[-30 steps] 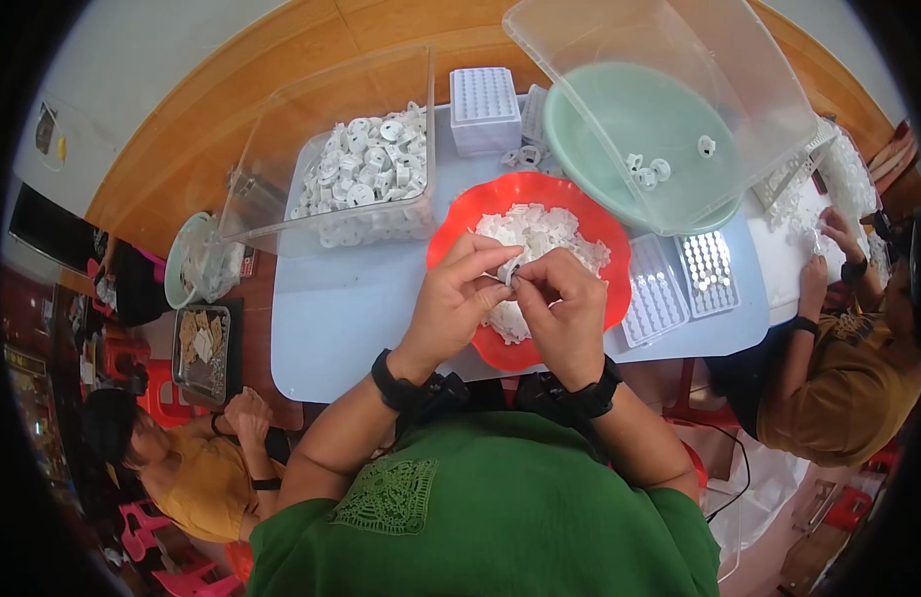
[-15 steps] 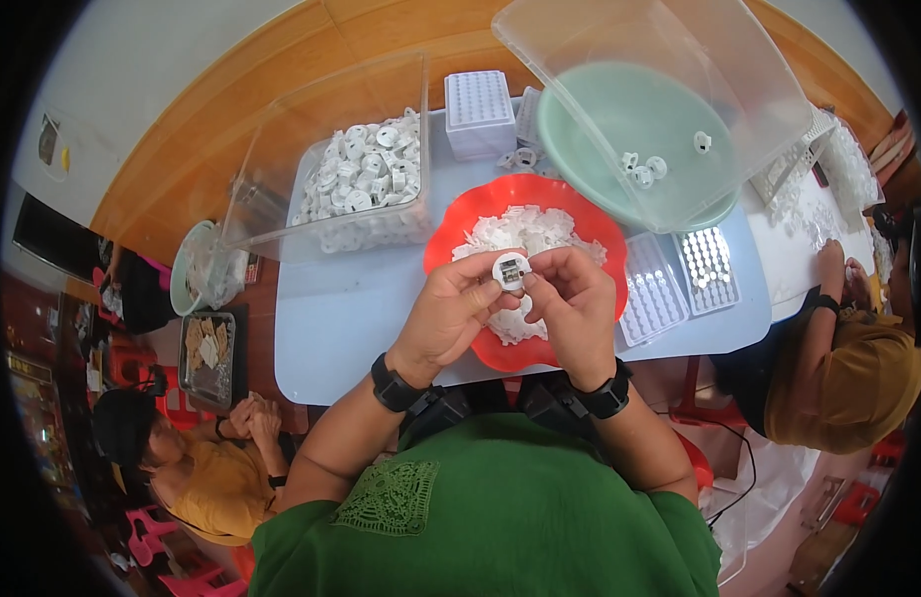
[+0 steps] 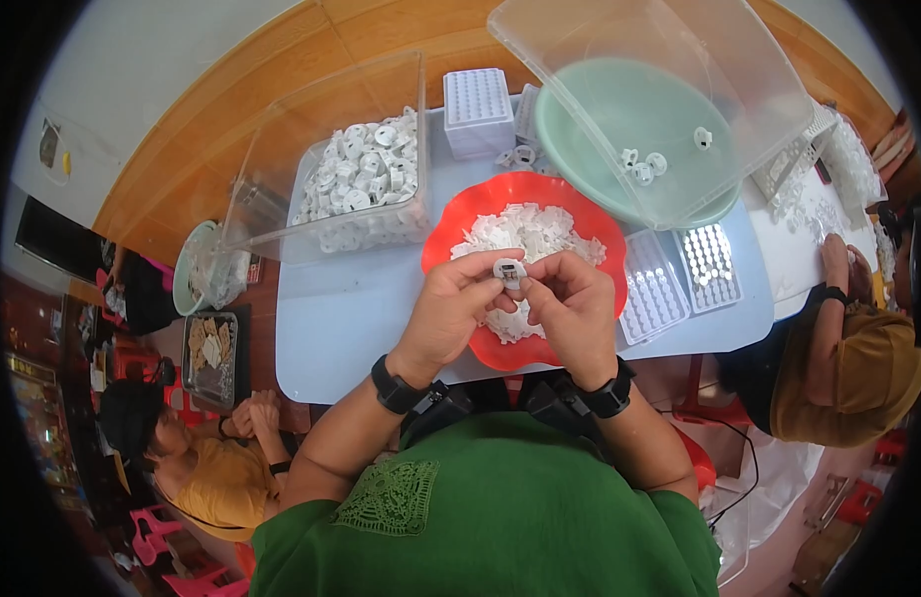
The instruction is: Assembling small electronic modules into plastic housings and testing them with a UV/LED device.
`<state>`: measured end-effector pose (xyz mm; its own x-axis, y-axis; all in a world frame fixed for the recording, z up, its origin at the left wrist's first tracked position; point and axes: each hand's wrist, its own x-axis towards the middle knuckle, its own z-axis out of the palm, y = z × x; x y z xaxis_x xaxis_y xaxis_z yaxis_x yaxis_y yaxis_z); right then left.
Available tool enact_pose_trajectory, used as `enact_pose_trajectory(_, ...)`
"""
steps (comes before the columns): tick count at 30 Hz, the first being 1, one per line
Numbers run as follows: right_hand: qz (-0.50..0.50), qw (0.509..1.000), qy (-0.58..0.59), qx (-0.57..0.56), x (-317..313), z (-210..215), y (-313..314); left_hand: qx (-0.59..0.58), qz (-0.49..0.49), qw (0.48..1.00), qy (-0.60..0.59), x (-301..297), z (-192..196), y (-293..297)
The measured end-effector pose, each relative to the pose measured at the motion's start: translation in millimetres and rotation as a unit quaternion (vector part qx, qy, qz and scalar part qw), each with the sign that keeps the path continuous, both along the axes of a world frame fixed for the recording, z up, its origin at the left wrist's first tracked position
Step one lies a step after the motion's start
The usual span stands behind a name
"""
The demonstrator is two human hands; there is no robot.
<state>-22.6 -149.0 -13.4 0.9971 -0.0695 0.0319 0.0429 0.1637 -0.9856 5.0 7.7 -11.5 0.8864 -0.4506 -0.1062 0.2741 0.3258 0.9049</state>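
Over the red scalloped bowl (image 3: 450,219), my left hand (image 3: 450,308) pinches a small round white plastic housing (image 3: 508,271) between thumb and fingers. My right hand (image 3: 572,298) grips the same piece from the other side. A dark slot shows in the face of the housing; finer detail is too small to read. Loose flat white plastic pieces (image 3: 528,227) fill the bowl beneath my fingers. Further left, a clear plastic bin (image 3: 271,189) contains a heap of similar round white housings (image 3: 366,169).
A clear bin (image 3: 669,60) leans over a pale green basin (image 3: 580,119) with several white housings. Trays (image 3: 649,289), one with shiny discs (image 3: 707,261), lie right of the bowl. White stacked trays (image 3: 478,109) stand behind it. People sit at left (image 3: 211,458) and right (image 3: 848,368).
The white housing has tilted in my fingers, so its face and slot look narrower. Both hands keep their grip in nearly the same place over the bowl.
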Motion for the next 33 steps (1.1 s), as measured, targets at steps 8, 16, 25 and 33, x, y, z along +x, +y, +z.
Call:
enact_pose_trajectory(8, -0.016, 0.997, -0.038, -0.061, -3.1, -1.3, 3.0, 0.156, 0.051, 0.982, -0.092, -5.4, 2.0, -6.6)
enact_pose_trajectory(16, -0.020, 0.990, -0.097, -0.101, -4.8, -3.3, 11.5, 0.224, 0.077, 0.960, -0.146, -4.6, -2.2, -10.9)
enact_pose_trajectory(25, -0.055, 0.988, -0.094, -0.110, 2.6, -6.7, 9.1, 0.155, 0.057, 0.983, -0.084, 3.7, 0.2, -14.0)
enact_pose_trajectory(33, -0.031, 0.998, -0.011, -0.062, 5.7, -4.6, 0.4, 0.115, 0.025, 0.991, -0.065, 4.9, 0.6, -11.4)
